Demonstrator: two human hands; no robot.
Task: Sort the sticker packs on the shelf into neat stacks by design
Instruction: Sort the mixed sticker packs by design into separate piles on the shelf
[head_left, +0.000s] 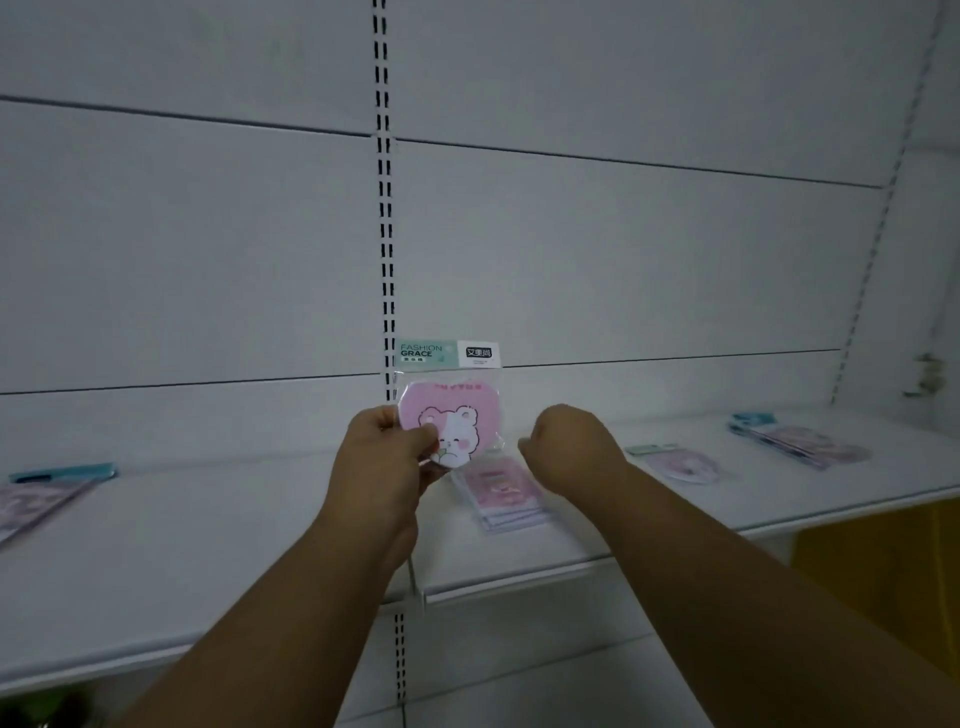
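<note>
My left hand (387, 452) holds up a pink heart-shaped bear sticker pack (457, 410) with a teal header card, upright above the white shelf (260, 545). My right hand (571, 447) hovers just to its right with fingers curled in and nothing visible in it. Below and between the hands lies a small stack of pink rectangular packs (506, 496). A round lilac pack (675, 462) lies further right, and a stack of purple packs (800, 441) sits at the far right. Another purple stack (36, 499) lies at the left edge.
A slotted upright post (385, 208) runs down the white back panel behind the hands. The shelf's front lip (519, 584) crosses under my forearms. A yellow surface (883, 561) shows below the shelf at right.
</note>
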